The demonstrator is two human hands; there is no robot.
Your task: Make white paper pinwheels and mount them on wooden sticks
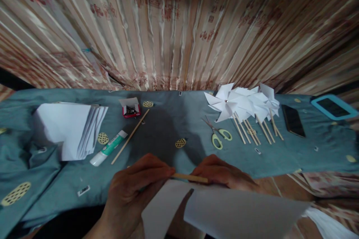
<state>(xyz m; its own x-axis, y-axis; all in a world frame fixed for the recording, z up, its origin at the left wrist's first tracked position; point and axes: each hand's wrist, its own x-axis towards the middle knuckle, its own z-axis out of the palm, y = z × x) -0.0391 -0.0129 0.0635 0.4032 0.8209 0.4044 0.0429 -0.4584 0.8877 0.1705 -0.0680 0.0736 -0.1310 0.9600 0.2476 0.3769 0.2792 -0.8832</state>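
Observation:
Close to the front edge of the cloth, my left hand (pixel 140 185) is closed, its thumb and fingers pinching the left end of a short visible length of wooden stick (pixel 193 178). My right hand (pixel 221 171) is closed behind the stick's right part. Against the stick hangs a white paper pinwheel (pixel 246 209) with a slit between its blades; it covers part of my right hand and hides the fingertips. Green-handled scissors (pixel 217 134) lie with blades apart beyond my right hand. A loose wooden stick (pixel 130 136) and a glue stick (pixel 109 148) lie beyond my left hand.
Folded white paper sheets (pixel 70 127) are stacked at the left. A small red box (pixel 131 108) holds metal pins. Finished white pinwheels (pixel 241 101) on sticks are piled right, beside a black phone (pixel 293 120) and a blue-framed tablet (pixel 333 106). A curtain (pixel 168 33) hangs behind.

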